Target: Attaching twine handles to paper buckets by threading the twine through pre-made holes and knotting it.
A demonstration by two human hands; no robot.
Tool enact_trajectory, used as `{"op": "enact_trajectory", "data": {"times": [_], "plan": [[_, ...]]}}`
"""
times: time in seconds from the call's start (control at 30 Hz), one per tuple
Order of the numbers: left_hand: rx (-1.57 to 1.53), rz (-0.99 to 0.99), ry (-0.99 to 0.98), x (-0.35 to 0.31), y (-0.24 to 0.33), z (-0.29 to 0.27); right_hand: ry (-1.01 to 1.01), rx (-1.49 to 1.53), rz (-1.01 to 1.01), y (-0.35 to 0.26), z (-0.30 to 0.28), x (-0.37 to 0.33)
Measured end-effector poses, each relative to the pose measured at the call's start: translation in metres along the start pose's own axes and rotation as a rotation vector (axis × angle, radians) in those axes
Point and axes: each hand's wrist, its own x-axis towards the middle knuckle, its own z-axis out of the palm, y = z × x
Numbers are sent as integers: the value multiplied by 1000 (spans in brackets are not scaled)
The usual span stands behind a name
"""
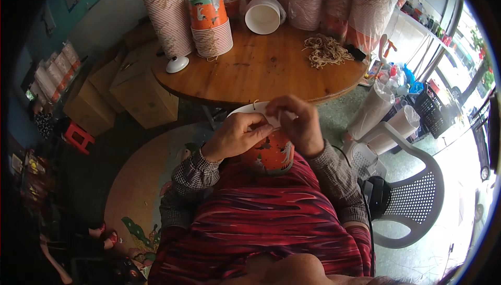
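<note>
Wooden table (pixel 255 79) behind printed orange bucket (pixel 265 155).

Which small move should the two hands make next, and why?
Perhaps the left hand should steady the orange bucket by its rim: the right hand is at that rim too, and the bucket is off the table. What the fingertips pinch there is hard to see.

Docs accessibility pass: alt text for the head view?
A person's left hand and right hand are close together at the rim of an orange patterned tub. Beyond it, a round wooden table holds stacks of tubs and a heap of pale cord; a grey plastic chair stands to the right.
</note>
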Motion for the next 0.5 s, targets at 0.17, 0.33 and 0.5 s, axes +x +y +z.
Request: {"op": "enact_trajectory", "data": {"times": [0.17,0.33,0.5], "plan": [[-80,71,-1,0,6,-4,33,-120,-29,7,13,-8],[-104,190,74,2,0,-2,-4,-113,18,2,7,-10],[-204,177,290,5,0,2,-163,8,113,0,-7,-8]]}}
